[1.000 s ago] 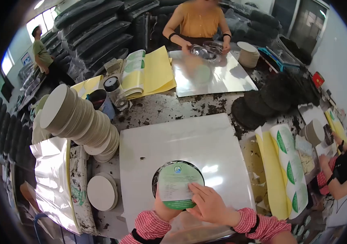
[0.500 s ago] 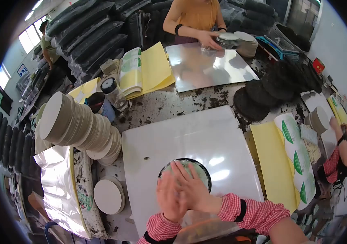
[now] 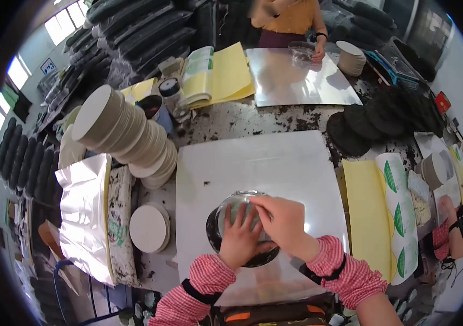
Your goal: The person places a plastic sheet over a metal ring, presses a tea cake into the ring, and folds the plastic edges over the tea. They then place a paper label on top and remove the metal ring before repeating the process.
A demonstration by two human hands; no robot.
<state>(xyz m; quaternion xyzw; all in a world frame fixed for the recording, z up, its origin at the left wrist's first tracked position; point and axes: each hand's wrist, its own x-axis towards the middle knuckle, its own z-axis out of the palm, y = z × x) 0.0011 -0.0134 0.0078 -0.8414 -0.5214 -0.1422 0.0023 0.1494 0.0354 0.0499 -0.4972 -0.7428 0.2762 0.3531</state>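
A round black cake (image 3: 213, 225) with a pale green-white round sheet (image 3: 237, 202) over it sits on the white board (image 3: 204, 168) in front of me. Clear plastic (image 3: 250, 193) shines around its far edge. My left hand (image 3: 241, 236) lies flat on the round sheet, fingers spread. At the disc's far right side, my right hand (image 3: 286, 217) is closed in a pinch on the edge of the clear plastic. My hands cover much of the disc's near and right parts.
Tall stacks of round cream-coloured discs (image 3: 128, 130) lean at the left, with a short stack (image 3: 150, 228) nearer. Yellow sheets and a green-printed roll (image 3: 395, 217) lie right. Black round cakes (image 3: 367, 122) overlap behind. A co-worker (image 3: 291, 27) stands opposite; another person (image 3: 462, 223) is right.
My hands have come apart from overlapping on the disc. The left now lies spread on it, while the right pinches plastic at the far edge. The co-worker opposite has raised one arm.
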